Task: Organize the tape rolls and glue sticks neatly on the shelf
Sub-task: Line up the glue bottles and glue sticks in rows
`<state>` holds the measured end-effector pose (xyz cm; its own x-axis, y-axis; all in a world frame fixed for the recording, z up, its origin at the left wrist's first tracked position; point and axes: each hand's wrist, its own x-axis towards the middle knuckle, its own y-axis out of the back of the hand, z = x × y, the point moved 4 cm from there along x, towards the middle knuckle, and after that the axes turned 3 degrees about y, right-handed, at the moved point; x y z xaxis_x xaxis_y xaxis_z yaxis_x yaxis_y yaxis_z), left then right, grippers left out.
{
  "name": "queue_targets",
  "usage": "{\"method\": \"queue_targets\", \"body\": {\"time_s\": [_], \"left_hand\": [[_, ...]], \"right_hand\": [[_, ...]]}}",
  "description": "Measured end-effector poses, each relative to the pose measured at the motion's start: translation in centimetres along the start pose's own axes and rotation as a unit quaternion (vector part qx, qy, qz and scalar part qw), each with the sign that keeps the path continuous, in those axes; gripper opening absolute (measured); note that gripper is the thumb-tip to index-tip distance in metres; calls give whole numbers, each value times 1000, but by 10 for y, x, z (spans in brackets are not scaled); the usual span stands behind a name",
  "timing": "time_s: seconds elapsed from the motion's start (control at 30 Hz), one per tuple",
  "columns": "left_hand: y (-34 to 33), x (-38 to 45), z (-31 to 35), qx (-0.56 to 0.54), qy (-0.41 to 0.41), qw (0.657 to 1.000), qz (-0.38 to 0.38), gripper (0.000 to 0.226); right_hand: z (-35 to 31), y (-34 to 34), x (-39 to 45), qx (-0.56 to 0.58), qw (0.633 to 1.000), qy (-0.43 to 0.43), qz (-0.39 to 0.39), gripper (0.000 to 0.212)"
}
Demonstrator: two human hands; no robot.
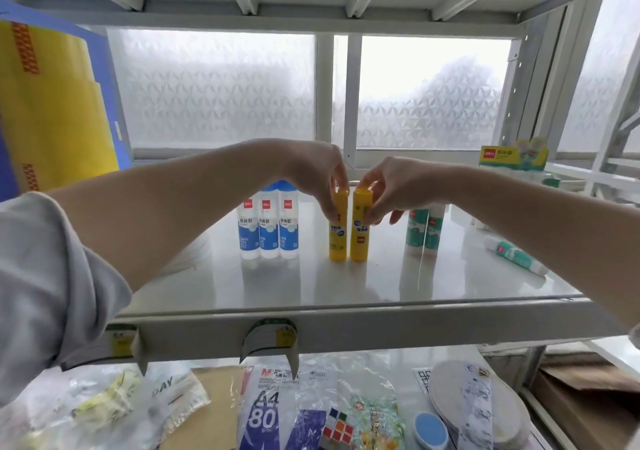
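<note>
From the head view, the left hand pinches the top of one yellow glue stick and the right hand pinches the top of a second yellow glue stick; both sticks stand upright on the shelf, just beside each other near its middle. Three blue glue bottles stand in a tight row to their left, two green glue sticks stand to their right, and one more green stick lies on its side further right. The large yellow tape roll sits at the far left edge. To finish this step well, the person should probably press the bases flat, close the small gap so the sticks touch, line their fronts up with the blue row, then let go straight upward to avoid tipping either one
</note>
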<state>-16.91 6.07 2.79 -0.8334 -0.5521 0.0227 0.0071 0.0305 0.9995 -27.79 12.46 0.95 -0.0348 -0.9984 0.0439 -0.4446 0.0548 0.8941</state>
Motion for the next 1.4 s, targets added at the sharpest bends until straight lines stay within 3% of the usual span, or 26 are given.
{"method": "queue_targets", "body": {"time_s": [0.33, 0.53, 0.7, 0.87, 1.03, 1.4], "left_hand": [[6, 0, -4, 15, 5, 1000, -20, 44], [8, 1, -6, 0, 21, 999, -26, 41], [12, -1, -4, -12, 16, 1000, -23, 41], [12, -1, -5, -6, 14, 1000, -21, 38], [14, -1, -8, 12, 26, 999, -25, 36], [11, 4, -13, -7, 29, 999, -23, 34]], "right_hand": [[4, -3, 2, -22, 999, -14, 39, 16], [-20, 30, -5, -51, 994, 36, 87, 18], [-26, 38, -3, -225, 971, 31, 72, 43], [-33, 36, -6, -349, 929, 76, 90, 34], [-33, 30, -8, -411, 909, 69, -3, 43], [-25, -3, 18, -338, 934, 36, -106, 33]]}}
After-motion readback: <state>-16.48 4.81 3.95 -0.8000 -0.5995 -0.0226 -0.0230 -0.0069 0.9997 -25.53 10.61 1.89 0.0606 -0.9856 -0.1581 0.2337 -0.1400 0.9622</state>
